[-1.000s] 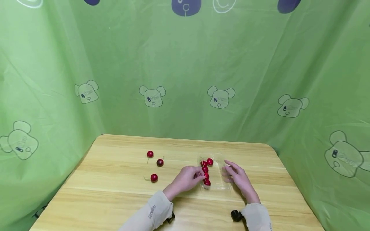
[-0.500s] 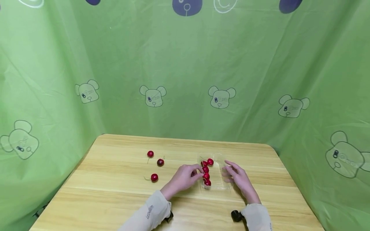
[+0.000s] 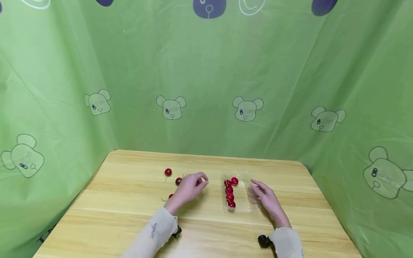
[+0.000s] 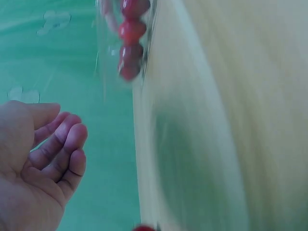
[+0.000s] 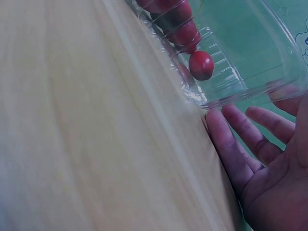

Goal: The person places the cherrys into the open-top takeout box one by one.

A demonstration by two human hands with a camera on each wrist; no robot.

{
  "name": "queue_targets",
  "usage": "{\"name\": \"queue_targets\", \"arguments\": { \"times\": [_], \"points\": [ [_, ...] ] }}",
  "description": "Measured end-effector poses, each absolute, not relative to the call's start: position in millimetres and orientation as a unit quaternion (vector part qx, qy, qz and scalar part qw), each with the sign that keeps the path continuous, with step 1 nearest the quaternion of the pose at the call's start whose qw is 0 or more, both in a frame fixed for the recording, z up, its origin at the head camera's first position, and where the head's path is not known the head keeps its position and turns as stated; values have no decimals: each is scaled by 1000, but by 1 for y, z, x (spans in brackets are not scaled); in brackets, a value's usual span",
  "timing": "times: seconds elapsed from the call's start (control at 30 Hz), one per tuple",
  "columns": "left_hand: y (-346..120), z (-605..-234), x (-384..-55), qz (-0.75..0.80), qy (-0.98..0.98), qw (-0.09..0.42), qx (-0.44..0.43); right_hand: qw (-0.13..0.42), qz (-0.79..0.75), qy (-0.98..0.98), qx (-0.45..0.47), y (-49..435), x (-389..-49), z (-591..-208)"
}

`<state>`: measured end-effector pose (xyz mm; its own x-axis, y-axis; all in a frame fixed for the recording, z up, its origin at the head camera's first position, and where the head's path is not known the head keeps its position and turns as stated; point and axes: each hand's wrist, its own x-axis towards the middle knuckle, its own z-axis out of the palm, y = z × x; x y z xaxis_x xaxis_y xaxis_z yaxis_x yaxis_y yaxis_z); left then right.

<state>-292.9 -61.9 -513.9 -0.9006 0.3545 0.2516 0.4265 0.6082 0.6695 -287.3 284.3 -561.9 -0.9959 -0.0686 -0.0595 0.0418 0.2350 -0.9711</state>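
Observation:
My left hand [image 3: 188,187] hovers over the table between the loose cherries and the box, its fingers loosely bent and holding nothing. It partly covers two loose cherries, a dark one [image 3: 178,181] and a red one [image 3: 171,196]; another cherry [image 3: 168,172] lies farther back, stem toward me. The clear plastic box [image 3: 246,202] holds several red cherries [image 3: 229,189], lined up along its left side, with one [image 3: 235,181] beside the far end. At the box's right wall is my right hand [image 3: 267,198], fingers relaxed. In the right wrist view its fingertips [image 5: 216,118] lie close against the box.
The wooden table [image 3: 129,218] has rounded far corners. Green curtains [image 3: 206,136] with bear prints surround it at the back and sides. Black wrist cameras [image 3: 264,241] sit below both sleeves.
My left hand has drawn away from the cherries in the box and moved left toward the loose ones, carrying nothing. The right hand and the box have stayed in place.

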Motion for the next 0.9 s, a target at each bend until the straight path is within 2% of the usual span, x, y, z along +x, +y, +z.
{"name": "queue_targets", "arguments": {
  "times": [0.47, 0.9],
  "points": [
    [-158, -516, -317, -374, -918, 111, -74, 38, -625, 780, -14, 283, -285, -560],
    [-191, -534, -322, -315, -948, 47, -13, 44, -620, 784, -8, 285, -285, -561]
  ]
}}
